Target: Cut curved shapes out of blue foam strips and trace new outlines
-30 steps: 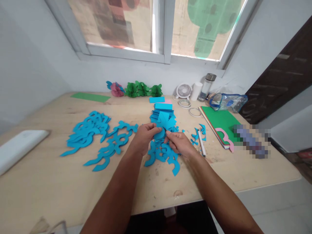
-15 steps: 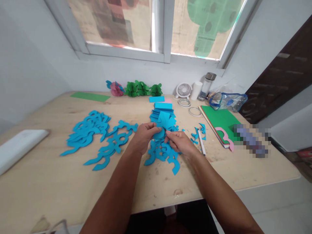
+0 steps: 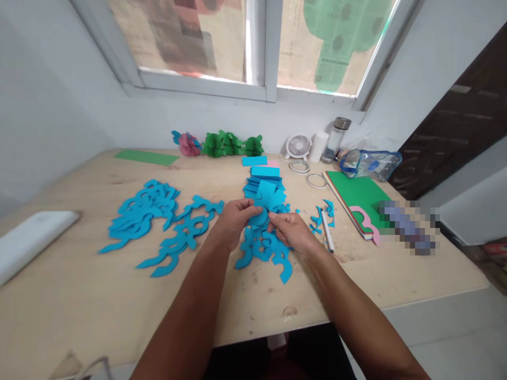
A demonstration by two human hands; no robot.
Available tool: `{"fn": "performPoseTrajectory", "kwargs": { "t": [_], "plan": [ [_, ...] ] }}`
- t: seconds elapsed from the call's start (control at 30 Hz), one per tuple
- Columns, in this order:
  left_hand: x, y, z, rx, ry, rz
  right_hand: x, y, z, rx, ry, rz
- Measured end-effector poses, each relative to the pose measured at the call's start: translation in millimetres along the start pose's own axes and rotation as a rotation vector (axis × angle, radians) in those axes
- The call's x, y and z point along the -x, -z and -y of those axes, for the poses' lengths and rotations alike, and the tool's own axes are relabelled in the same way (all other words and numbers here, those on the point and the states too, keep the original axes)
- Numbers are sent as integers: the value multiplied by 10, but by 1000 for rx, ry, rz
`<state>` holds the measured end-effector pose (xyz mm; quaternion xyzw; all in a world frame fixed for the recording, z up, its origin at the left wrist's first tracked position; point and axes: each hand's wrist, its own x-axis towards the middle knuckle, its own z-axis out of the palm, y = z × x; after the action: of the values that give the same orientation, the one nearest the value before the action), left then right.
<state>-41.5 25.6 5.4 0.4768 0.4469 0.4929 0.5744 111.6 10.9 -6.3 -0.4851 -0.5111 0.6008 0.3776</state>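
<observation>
My left hand (image 3: 240, 219) pinches a folded piece of blue paper (image 3: 264, 194) between thumb and fingers, over the middle of the table. Close against the paper's right side, my right hand (image 3: 287, 228) is closed in a pinch. What its fingertips hold is too small and hidden to make out. Curved blue paper cutouts (image 3: 282, 264) and scraps lie beneath both hands. Just behind the held piece is a stack of blue paper strips (image 3: 264, 172).
Piles of wavy blue cutouts (image 3: 142, 214) lie to the left. Rightward are a white marker (image 3: 328, 231), green paper (image 3: 358, 192) and a pink cutout (image 3: 364, 219). Along the back stand paper ornaments (image 3: 225, 143), a small fan (image 3: 298, 146) and a glass bottle (image 3: 336, 141).
Both hands stay almost where they were, still at the blue paper. A small dark tip seen earlier between the right fingers and the paper hardly shows now.
</observation>
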Motion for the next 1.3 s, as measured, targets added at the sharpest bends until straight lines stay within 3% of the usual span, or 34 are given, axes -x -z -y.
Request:
{"fn": "performPoseTrajectory", "kwargs": {
  "t": [0.33, 0.6, 1.03, 1.3],
  "plan": [
    [-12, -14, 28, 164, 31, -62, -28, 10, -58, -53, -26, -4],
    [28, -75, -9, 279, 87, 127, -16, -2, -52, -169, 2, -31],
    [73, -130, 8, 158, 111, 99, -2, 23, -15, -162, 89, -10],
    [103, -156, -10, 96, 118, 159, 23, 51, -13, -169, 75, 38]
  ]
}}
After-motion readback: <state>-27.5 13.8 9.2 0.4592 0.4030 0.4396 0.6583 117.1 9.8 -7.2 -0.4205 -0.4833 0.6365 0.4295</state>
